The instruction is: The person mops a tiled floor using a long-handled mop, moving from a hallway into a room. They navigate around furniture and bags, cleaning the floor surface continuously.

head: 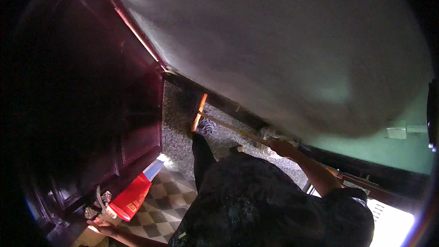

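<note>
My right hand (282,149) grips a long wooden pole (236,130). At the pole's far end is an orange wooden crosspiece (200,112), set like a T and low over the speckled floor. The tool could be a push broom or a floor squeegee. A tangle of grey strands (208,123) lies beside the crosspiece, under the pole. At lower left, my left hand (100,226) is stretched out by a cardboard box (90,237) and a greyish object with a curved strip (101,200). Whether it holds anything is unclear.
A dark red panelled door (142,137) stands on the left. A red bag with writing (133,197) lies beside it on checkered tiles (168,209). A wall (257,58) with dark skirting (219,99) rises ahead. My foot (237,149) rests on the speckled floor (178,144).
</note>
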